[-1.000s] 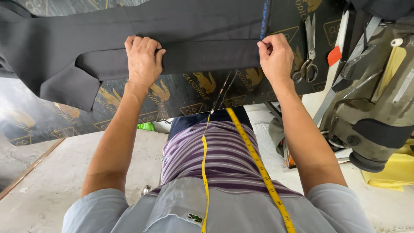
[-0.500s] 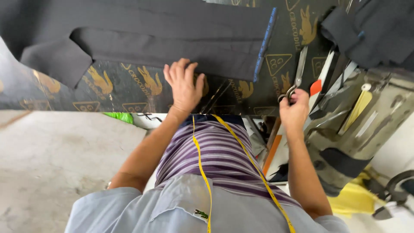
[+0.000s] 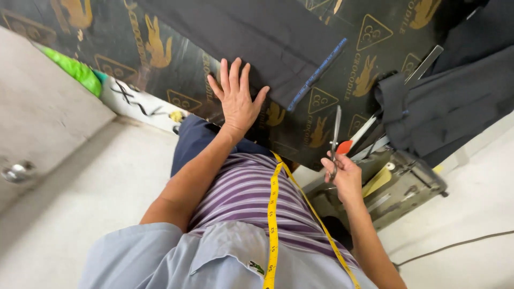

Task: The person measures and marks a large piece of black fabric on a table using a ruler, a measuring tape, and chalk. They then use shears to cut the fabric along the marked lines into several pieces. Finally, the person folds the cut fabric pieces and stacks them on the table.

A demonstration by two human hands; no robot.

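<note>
The left hand [image 3: 235,99], fingers spread, presses flat the soft, limp dark grey cloth [image 3: 251,37] on the worktop [image 3: 176,80]; the right hand [image 3: 342,174] grips stiff steel scissors [image 3: 335,134] by the handles.

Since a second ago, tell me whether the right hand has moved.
Yes. The right hand has left the dark fabric and come back off the table's near edge, now holding the scissors.

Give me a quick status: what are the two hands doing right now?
Left hand flat on the dark cloth, fingers spread. Right hand gripping scissors, blades closed, off the cloth. Blue chalk stick lying at cloth edge.
</note>
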